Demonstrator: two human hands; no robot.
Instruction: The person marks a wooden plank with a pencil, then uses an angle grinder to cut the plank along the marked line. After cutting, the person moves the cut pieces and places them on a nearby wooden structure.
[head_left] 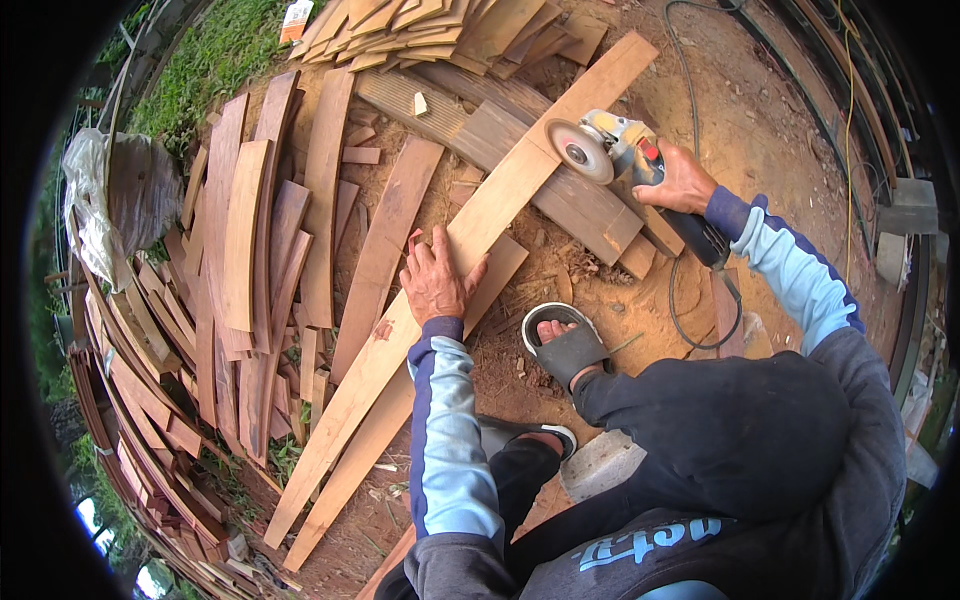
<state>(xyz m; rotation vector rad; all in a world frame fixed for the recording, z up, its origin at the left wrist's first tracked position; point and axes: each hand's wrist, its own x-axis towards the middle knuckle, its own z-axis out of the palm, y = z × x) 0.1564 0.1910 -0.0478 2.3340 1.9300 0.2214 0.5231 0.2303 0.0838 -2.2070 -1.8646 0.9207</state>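
Note:
My left hand (437,280) lies with fingers spread on a long light-brown wooden plank (505,195), which slants from lower left to upper right. A small red thing shows beside its fingertips; I cannot make out what it is. My right hand (678,180) is wrapped round an angle grinder (625,140) with a yellow-grey head and dark body. Its round disc (582,152) is over the plank's right edge, close to a thin line across the wood. Whether the disc touches the plank, I cannot tell. Partly under this plank runs a second plank (345,495).
Dark grooved boards (585,205) lie crosswise beneath the plank. Heaps of curved wooden slats (245,240) fill the left, with another stack (400,30) at the top. A black power cord (690,75) trails along the ground. My sandalled foot (560,340) is near the boards.

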